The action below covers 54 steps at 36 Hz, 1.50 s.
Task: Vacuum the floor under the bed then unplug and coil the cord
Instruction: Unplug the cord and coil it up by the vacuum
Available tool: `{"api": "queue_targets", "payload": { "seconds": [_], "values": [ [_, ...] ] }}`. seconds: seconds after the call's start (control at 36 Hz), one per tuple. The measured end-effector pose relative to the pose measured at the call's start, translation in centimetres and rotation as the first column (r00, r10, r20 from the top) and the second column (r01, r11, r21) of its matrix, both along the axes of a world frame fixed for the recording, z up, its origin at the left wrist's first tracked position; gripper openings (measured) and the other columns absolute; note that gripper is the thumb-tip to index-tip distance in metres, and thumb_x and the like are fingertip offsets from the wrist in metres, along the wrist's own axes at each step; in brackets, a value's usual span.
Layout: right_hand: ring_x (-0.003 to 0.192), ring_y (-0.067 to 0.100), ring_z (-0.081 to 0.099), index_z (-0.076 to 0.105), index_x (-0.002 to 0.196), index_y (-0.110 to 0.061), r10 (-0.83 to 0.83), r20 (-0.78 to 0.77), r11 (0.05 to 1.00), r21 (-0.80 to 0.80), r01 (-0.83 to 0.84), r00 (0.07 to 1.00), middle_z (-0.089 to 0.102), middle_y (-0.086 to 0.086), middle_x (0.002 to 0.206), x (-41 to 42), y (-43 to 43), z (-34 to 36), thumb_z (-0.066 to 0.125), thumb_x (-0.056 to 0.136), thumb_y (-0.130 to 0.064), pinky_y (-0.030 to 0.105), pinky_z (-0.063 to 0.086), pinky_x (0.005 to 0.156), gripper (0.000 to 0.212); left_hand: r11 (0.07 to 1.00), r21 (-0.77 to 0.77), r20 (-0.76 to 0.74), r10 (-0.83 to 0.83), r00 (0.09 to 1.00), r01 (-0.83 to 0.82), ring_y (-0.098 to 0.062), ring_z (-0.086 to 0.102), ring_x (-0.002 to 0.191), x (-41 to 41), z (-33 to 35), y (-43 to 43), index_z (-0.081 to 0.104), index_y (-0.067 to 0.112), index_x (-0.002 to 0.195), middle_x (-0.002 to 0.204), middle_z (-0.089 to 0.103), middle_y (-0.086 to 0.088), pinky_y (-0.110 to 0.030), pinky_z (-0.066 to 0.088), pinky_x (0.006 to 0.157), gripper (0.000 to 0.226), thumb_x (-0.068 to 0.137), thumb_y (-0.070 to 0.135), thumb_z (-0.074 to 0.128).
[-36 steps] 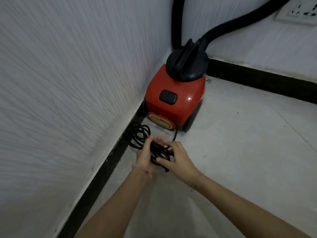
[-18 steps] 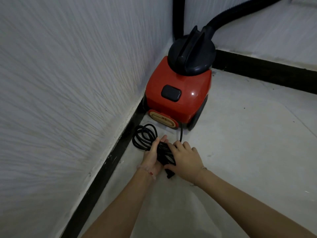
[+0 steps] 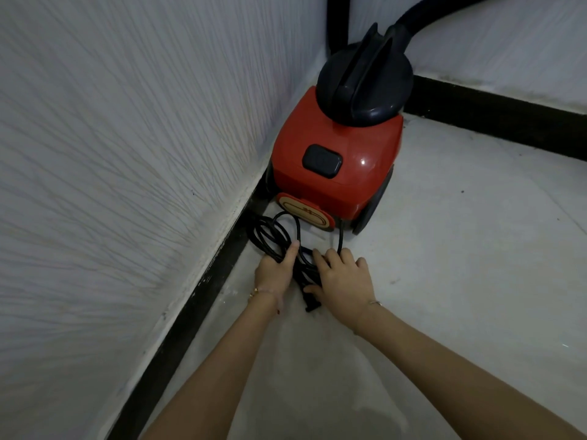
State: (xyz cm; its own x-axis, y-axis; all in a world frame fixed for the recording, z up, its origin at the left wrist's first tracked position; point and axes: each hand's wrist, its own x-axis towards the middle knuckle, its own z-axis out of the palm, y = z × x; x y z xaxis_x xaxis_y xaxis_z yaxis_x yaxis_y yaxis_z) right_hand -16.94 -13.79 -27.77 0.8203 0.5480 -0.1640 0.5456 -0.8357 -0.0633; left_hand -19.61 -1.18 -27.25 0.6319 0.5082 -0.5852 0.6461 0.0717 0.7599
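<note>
A red canister vacuum (image 3: 330, 173) with a black domed top and handle stands in the room corner, its black hose (image 3: 422, 14) running up and to the right. The black power cord (image 3: 270, 233) lies coiled on the floor just in front of it, against the black skirting. My left hand (image 3: 274, 274) grips the bundle from the left side. My right hand (image 3: 344, 284) presses on the bundle from the right, fingers spread over it. The plug (image 3: 311, 304) pokes out below my right thumb. One strand runs from the bundle back to the vacuum.
A textured white wall (image 3: 127, 154) closes the left side, with black skirting (image 3: 190, 312) along its base. A second wall with black skirting (image 3: 495, 119) closes the back. Pale floor tiles (image 3: 460, 249) stretch to the right.
The view has moved closer to the vacuum. Both hands have lowered the coiled cord to the floor, and my right hand has flattened over the bundle.
</note>
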Motion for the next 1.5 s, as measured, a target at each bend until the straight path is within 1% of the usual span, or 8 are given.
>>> {"api": "queue_targets", "payload": {
  "seconds": [0.11,0.31,0.47,0.72,1.03,1.25,1.39,1.5],
  "values": [
    [0.121,0.030,0.045,0.027,0.148,-0.012,0.007,-0.111,1.000,0.029,-0.004,0.994,0.048,0.010,0.136,0.0,0.2,0.3,0.054,0.088,-0.050,0.041,0.041,0.091,0.076,0.965,-0.262,0.080,0.032,0.996,-0.010,-0.015,0.062,0.073,-0.6,0.5,0.3,0.062,0.010,0.114,0.097,0.067,-0.007,-0.022,0.056,0.055,0.031,0.090,0.030,0.060],
    [0.125,0.029,0.040,0.014,0.150,-0.014,-0.038,-0.188,0.999,0.021,0.043,0.981,0.034,0.007,0.144,-0.7,0.1,0.5,0.046,0.086,-0.058,0.042,0.038,0.094,0.084,0.872,-0.483,0.097,0.138,0.986,-0.074,-0.021,0.060,0.081,-1.9,0.0,0.7,0.058,0.007,0.107,0.106,0.064,-0.016,-0.027,0.060,0.066,0.015,0.094,0.013,0.055],
    [0.080,0.025,0.060,0.068,0.109,-0.010,-0.021,0.086,0.999,-0.046,0.025,0.996,0.063,0.006,0.099,-0.9,0.6,-0.5,0.085,0.049,-0.045,0.033,0.044,0.059,0.072,0.913,-0.399,0.055,0.119,0.991,-0.088,-0.022,0.067,0.076,-0.8,-0.6,0.0,0.058,-0.002,0.113,0.089,0.068,-0.012,-0.031,0.060,0.070,0.023,0.095,0.012,0.053],
    [0.064,0.024,0.057,0.067,0.114,-0.006,0.046,0.359,0.992,0.093,-0.084,0.932,0.061,0.009,0.085,0.1,-2.6,-0.4,0.074,0.060,-0.005,0.029,0.038,0.048,0.055,0.832,-0.527,-0.096,0.142,0.985,-0.171,-0.031,0.037,0.137,1.3,0.3,-1.9,0.035,-0.002,0.137,0.145,0.040,-0.025,-0.044,0.028,0.113,0.043,0.102,0.023,0.037],
    [0.028,0.017,0.048,0.074,0.100,-0.004,0.065,0.179,0.984,0.153,-0.093,0.982,0.065,0.007,0.065,-1.3,-1.2,-1.5,0.088,0.020,-0.001,0.016,0.030,0.026,0.081,0.904,-0.318,-0.030,0.290,0.956,-0.285,-0.027,0.068,0.079,-0.3,-1.2,-0.4,0.061,-0.009,0.096,0.080,0.065,-0.019,-0.037,0.061,0.072,0.023,0.085,0.009,0.068],
    [0.054,0.019,0.058,0.065,0.116,0.002,0.074,0.184,0.967,0.227,-0.116,0.980,0.062,0.008,0.074,-2.3,-2.2,-2.9,0.050,0.084,-0.028,0.023,0.046,0.042,0.046,0.903,-0.318,0.026,0.312,0.950,-0.288,-0.021,0.066,0.077,-0.6,-1.5,-0.1,0.054,-0.010,0.112,0.114,0.062,-0.031,-0.020,0.058,0.057,0.025,0.092,0.005,0.057],
    [0.043,0.021,0.058,0.074,0.102,-0.003,0.054,0.134,0.986,0.152,-0.074,0.989,0.065,0.010,0.069,-1.0,-2.0,-1.8,0.089,0.032,0.002,0.021,0.038,0.030,0.072,0.918,-0.330,-0.040,0.219,0.975,-0.219,-0.040,0.057,0.114,0.7,-0.5,-0.1,0.048,-0.016,0.122,0.124,0.053,-0.035,-0.037,0.048,0.092,0.032,0.095,0.002,0.050],
    [0.031,0.022,0.053,0.076,0.095,-0.008,0.034,0.102,0.988,0.144,-0.049,0.994,0.065,0.010,0.065,0.2,-2.0,-1.3,0.091,0.022,0.001,0.019,0.032,0.025,0.075,0.960,-0.249,-0.083,0.111,0.990,-0.129,-0.040,0.065,0.091,1.3,-0.3,0.8,0.053,-0.017,0.114,0.099,0.064,-0.032,-0.032,0.057,0.065,0.032,0.093,0.007,0.055]
  ]
}}
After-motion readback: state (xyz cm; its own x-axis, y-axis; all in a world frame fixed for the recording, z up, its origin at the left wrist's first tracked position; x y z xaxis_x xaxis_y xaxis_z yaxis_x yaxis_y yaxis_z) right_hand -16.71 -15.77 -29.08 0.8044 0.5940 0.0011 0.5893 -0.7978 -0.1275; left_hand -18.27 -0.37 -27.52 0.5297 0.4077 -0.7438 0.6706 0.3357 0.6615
